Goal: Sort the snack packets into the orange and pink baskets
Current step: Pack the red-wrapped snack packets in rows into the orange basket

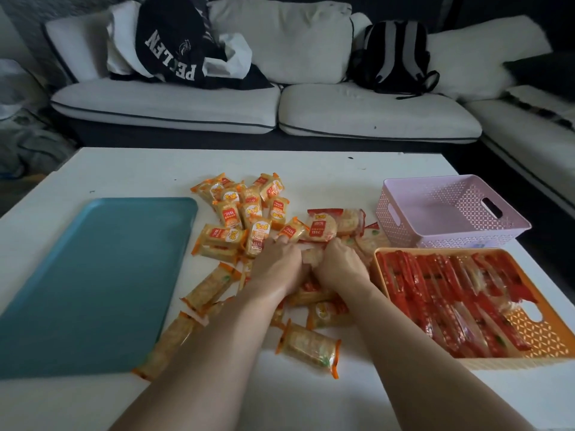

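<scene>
Snack packets (249, 225) lie heaped at the middle of the white tabletop (140, 169), and we see most of the loose ones carry orange ends, with a few red-ended ones toward the right of the heap. Beyond the tabletop's far edge runs a pale sofa (311, 104) with a black backpack (393, 56) on it. A teal tray (93, 281) covers the tabletop's left side, bare of packets. At the right edge sits the orange basket (547, 334), packed with red packets (451, 300); just behind it, toward the far right corner, stands the pink basket (404, 219), with nothing inside that we can see. Our left hand (277, 262) and right hand (340, 265) press side by side into the heap, fingers curled down among the packets; we cannot tell whether either has closed on one.
</scene>
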The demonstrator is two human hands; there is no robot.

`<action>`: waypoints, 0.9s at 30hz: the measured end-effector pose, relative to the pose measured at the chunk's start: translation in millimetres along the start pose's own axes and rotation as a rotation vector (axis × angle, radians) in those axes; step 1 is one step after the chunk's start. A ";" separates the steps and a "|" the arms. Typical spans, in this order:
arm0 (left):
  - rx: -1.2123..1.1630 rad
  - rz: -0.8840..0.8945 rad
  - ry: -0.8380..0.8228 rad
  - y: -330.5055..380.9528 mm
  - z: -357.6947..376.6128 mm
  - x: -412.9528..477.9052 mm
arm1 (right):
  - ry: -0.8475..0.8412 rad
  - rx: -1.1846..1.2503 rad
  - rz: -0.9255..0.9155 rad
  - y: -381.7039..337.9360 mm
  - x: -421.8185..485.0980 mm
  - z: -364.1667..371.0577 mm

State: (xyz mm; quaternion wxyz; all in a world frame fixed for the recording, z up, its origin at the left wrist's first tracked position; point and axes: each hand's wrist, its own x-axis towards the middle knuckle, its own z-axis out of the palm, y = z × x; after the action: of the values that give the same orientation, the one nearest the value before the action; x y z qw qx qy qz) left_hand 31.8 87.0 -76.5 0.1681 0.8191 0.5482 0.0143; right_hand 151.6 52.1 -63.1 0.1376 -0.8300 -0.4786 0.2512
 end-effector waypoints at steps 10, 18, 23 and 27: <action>-0.562 0.047 -0.044 -11.3 -18.0 19.4 | -0.010 0.159 -0.265 -17.9 17.5 -45.2; -0.567 -0.039 -0.070 24.1 -56.5 83.9 | -0.170 -0.713 -0.234 28.0 76.1 -90.0; -0.441 -0.050 -0.470 33.2 -50.4 115.1 | -0.279 -0.813 -0.165 37.3 100.3 -76.7; -0.255 0.047 -0.400 32.2 -49.7 124.2 | -0.139 -1.032 -0.275 30.8 97.4 -85.3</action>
State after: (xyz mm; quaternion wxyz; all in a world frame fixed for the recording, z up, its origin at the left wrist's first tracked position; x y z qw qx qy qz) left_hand 99.8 201.0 -40.3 0.3751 0.7904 0.4784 -0.0755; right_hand 261.2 121.8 -34.1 -0.2887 -0.7008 -0.6521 0.0171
